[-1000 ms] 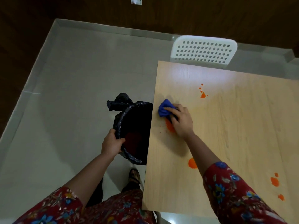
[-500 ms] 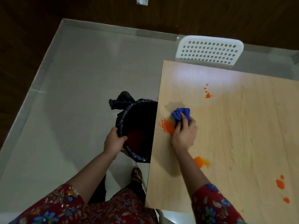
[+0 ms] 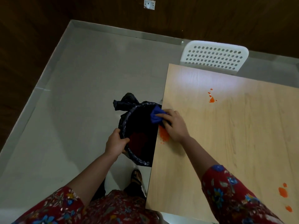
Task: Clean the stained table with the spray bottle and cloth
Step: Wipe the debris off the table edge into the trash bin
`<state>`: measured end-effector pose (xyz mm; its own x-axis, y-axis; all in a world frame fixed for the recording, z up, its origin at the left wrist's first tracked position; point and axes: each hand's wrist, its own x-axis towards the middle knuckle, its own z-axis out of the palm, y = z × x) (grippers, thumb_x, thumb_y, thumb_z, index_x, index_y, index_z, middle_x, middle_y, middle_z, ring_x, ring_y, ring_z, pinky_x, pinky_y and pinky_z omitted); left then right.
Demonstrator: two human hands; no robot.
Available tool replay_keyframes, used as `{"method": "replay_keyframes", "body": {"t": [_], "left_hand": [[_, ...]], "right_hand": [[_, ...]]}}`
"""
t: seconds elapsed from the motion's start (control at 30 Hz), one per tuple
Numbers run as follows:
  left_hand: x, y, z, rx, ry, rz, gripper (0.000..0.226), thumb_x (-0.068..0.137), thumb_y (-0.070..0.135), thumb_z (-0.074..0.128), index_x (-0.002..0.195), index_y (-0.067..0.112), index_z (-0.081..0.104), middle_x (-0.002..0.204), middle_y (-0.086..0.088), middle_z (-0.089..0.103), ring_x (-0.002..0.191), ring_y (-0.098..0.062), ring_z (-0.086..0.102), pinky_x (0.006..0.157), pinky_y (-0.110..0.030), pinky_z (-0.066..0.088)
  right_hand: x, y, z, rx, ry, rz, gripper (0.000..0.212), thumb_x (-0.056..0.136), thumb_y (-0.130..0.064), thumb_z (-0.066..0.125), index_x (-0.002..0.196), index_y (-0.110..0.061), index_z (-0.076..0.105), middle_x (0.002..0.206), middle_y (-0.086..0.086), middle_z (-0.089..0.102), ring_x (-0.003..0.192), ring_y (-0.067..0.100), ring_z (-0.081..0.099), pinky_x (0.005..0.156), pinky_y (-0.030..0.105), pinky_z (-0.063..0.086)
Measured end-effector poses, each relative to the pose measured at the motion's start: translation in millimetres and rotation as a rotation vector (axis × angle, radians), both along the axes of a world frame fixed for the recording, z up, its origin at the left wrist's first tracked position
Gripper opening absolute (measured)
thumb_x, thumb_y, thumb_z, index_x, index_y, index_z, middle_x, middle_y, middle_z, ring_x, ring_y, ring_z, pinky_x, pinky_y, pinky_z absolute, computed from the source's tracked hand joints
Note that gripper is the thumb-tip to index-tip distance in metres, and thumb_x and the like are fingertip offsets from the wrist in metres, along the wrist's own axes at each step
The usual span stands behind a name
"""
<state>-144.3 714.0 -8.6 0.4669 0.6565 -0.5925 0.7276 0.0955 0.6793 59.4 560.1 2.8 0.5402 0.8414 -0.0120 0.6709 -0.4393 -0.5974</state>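
Observation:
A light wooden table [image 3: 234,143] fills the right half of the view. My right hand [image 3: 175,125] grips a crumpled blue cloth [image 3: 156,116] at the table's left edge, and the cloth pokes out over the bin. Orange crumbs [image 3: 164,136] lie on the edge just below that hand. More orange stains sit at the far side [image 3: 211,99] and the near right [image 3: 282,192]. My left hand [image 3: 115,143] grips the rim of a black-bagged bin [image 3: 139,126] held against the table edge. No spray bottle is in view.
A white perforated chair [image 3: 213,56] stands at the table's far side. Grey floor [image 3: 77,110] spreads to the left, bounded by dark wooden walls with a socket [image 3: 149,4]. My sandalled foot [image 3: 136,176] is beside the table edge.
My right hand has swept the cloth leftward to the table's edge, pushing the orange crumbs to the brink above the bin. My left hand still holds the bin rim.

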Motion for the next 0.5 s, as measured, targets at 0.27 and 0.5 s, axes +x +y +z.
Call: {"method": "replay_keyframes", "body": {"t": [0.27, 0.5], "left_hand": [[-15, -5, 0, -0.021, 0.001, 0.041, 0.024, 0.084, 0.007, 0.062, 0.105, 0.012, 0.051, 0.096, -0.005, 0.062, 0.081, -0.028, 0.066, 0.070, -0.048, 0.059], [-20, -5, 3, -0.022, -0.004, 0.042, 0.024, 0.085, 0.008, 0.062, 0.106, 0.012, 0.050, 0.096, -0.004, 0.061, 0.079, -0.028, 0.066, 0.066, -0.048, 0.059]], "right_hand": [[-28, -52, -10, 0.086, 0.074, -0.672, 0.036, 0.096, -0.017, 0.049, 0.131, -0.020, 0.058, 0.132, 0.006, 0.050, 0.117, 0.025, 0.047, 0.091, 0.025, 0.035], [-95, 1, -11, 0.189, 0.103, -0.675, 0.042, 0.091, -0.026, 0.043, 0.130, -0.021, 0.059, 0.127, 0.005, 0.051, 0.112, 0.019, 0.047, 0.093, 0.030, 0.042]]}}
